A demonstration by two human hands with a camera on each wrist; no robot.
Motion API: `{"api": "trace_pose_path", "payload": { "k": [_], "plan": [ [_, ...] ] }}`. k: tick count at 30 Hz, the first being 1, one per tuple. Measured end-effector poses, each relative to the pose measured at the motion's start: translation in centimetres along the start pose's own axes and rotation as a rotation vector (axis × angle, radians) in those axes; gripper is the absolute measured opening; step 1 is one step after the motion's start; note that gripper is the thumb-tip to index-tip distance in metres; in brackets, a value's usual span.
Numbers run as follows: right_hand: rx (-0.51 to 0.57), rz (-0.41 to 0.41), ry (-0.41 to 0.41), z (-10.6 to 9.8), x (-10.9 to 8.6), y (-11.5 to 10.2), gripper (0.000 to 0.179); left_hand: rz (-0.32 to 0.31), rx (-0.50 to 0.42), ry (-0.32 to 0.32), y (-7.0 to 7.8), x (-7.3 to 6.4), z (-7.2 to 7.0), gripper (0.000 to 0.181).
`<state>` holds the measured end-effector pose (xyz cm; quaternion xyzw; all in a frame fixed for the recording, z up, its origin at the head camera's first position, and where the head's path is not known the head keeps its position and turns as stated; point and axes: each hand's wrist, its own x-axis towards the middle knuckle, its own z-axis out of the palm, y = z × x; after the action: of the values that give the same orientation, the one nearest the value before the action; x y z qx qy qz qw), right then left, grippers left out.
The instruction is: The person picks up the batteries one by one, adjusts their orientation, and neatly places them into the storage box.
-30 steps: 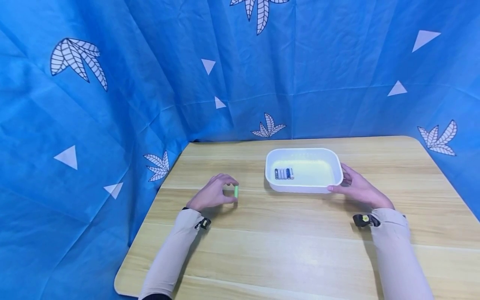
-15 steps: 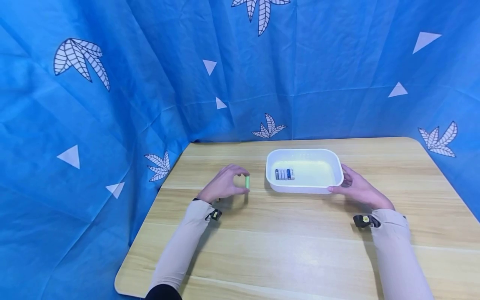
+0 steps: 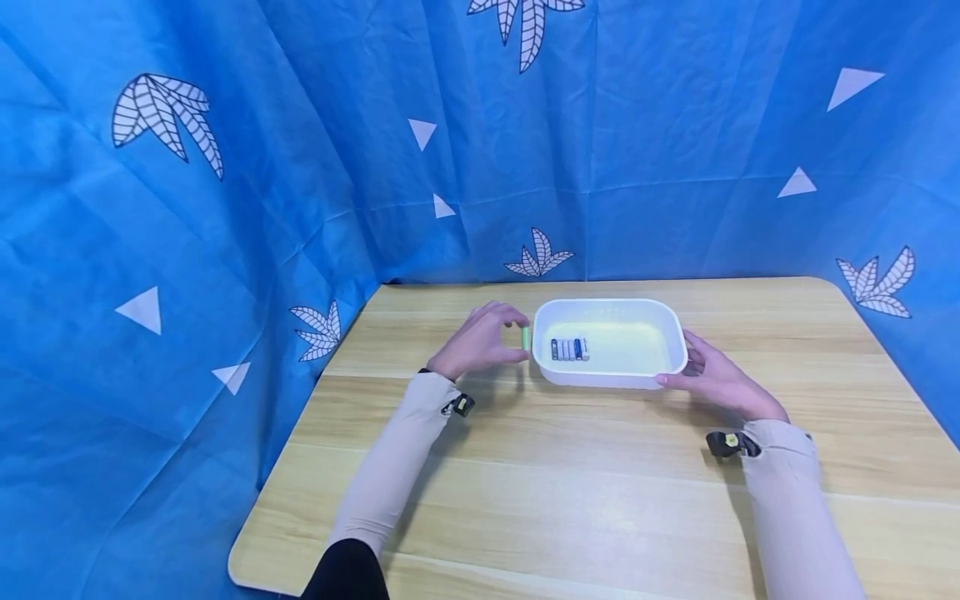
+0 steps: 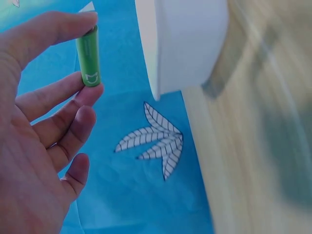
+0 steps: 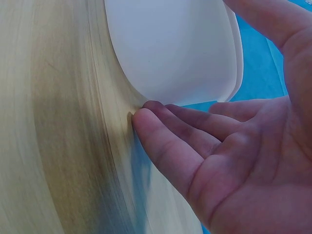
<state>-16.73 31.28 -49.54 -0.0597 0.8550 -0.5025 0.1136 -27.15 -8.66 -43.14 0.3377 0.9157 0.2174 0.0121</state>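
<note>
My left hand [image 3: 482, 340] pinches a green battery [image 4: 88, 58] upright by its two ends, thumb on one end and fingertips on the other. In the head view that battery overlaps the left rim of a white plastic basin [image 3: 607, 380]. Inside the basin, toward its left, several batteries [image 3: 570, 349] lie side by side in a row, grey and dark blue. At the basin's right end, my right hand [image 3: 717, 377] holds the corner, thumb at the front rim and fingers along the side. The right wrist view shows those fingers [image 5: 165, 141] against the basin's outer wall.
The basin stands on a light wooden table [image 3: 570, 500] with rounded corners. A blue curtain [image 3: 337, 150] with white leaf and triangle prints hangs behind and to the left of it. Both wrists wear black straps with small devices.
My left hand has carried the green battery rightward and away from me, from the table's left part to the basin's left rim. My right hand and the basin have stayed in place.
</note>
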Motion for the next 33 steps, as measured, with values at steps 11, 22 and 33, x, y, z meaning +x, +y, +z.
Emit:
{"api": "trace_pose_path", "payload": {
  "k": [11,22,33],
  "plan": [
    [-0.006,0.009,0.0,-0.1,0.1,0.0,0.113,0.035,0.038,-0.053,2.8,4.1,0.6,0.058],
    [0.01,0.0,-0.006,-0.4,0.2,0.2,0.113,0.027,0.039,-0.089,3.8,6.9,2.4,0.058],
    [0.006,-0.005,-0.003,-0.5,0.7,0.6,0.112,0.037,0.117,-0.141,4.8,9.2,4.6,0.057]
  ]
}}
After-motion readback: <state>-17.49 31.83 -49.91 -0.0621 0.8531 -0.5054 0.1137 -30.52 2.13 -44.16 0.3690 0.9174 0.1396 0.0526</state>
